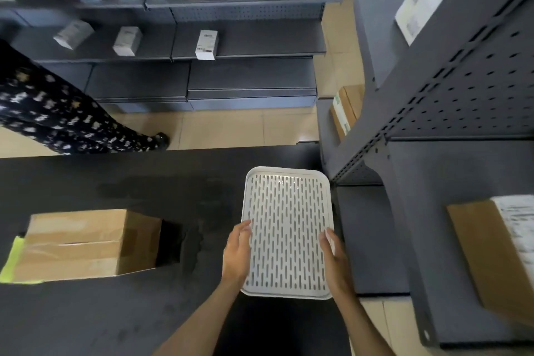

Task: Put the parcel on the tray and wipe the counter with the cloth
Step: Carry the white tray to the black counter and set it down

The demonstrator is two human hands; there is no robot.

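A white slotted tray (287,182) lies lengthwise at the right end of the dark counter (144,176). My left hand (237,251) grips its left edge and my right hand (332,251) grips its right edge, thumbs over the rim. A brown cardboard parcel (83,243) sealed with clear tape sits on the counter's left part, well apart from the tray. A yellow-green cloth (13,263) shows at the parcel's left side, mostly hidden beneath or behind it.
Grey metal shelving (450,89) stands close on the right with a cardboard box (488,257) on it. More shelves with several small boxes (206,45) line the far wall. A person in patterned dark clothing (57,118) stands beyond the counter at left.
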